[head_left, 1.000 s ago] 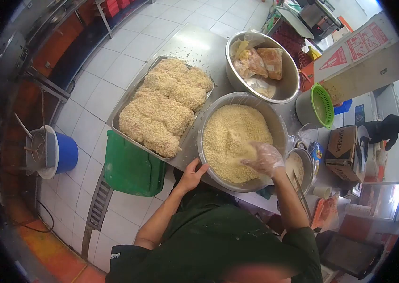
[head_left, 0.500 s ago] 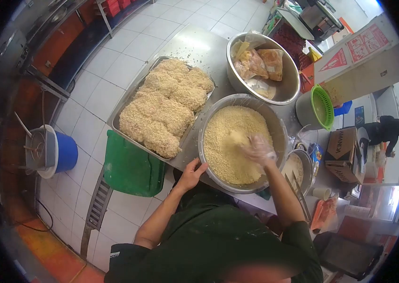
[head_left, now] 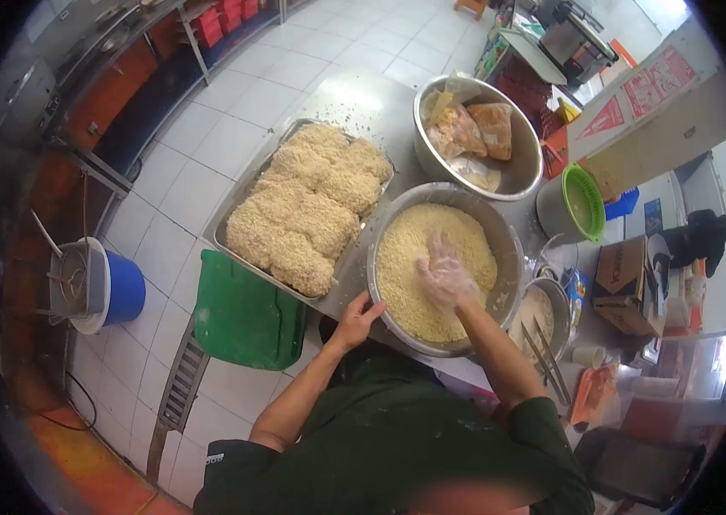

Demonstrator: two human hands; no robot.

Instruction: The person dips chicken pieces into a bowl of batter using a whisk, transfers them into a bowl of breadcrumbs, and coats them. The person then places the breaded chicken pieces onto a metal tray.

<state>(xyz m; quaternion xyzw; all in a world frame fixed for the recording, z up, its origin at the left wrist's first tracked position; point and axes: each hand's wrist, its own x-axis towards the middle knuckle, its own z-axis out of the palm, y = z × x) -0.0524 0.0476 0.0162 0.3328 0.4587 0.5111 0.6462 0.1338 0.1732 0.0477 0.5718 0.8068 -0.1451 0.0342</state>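
Observation:
A large metal bowl (head_left: 510,283) full of pale yellow breadcrumbs (head_left: 406,257) stands at the table's front edge. My left hand (head_left: 356,323), bare, grips the bowl's near left rim. Inside the bowl, my right hand (head_left: 447,276) wears a clear plastic glove and lies on the crumbs, fingers apart, their tips partly sunk in. Left of the bowl is a metal tray (head_left: 227,246) heaped with crumb-coated pieces (head_left: 294,210). To the right, a smaller bowl (head_left: 562,313) contains whitish powder, with metal tongs (head_left: 545,356) across it.
Behind stands another metal bowl (head_left: 528,176) with bagged food. A green basket (head_left: 584,203) and a cardboard box (head_left: 622,275) are at right. Below the tray is a green bin lid (head_left: 247,322); a blue bucket (head_left: 125,287) stands on the tiled floor. Another person (head_left: 702,240) is at far right.
My right hand, blurred over the crumbs before, has moved slightly left and settled onto them. The loose heap under it has flattened. My left hand keeps its place on the rim.

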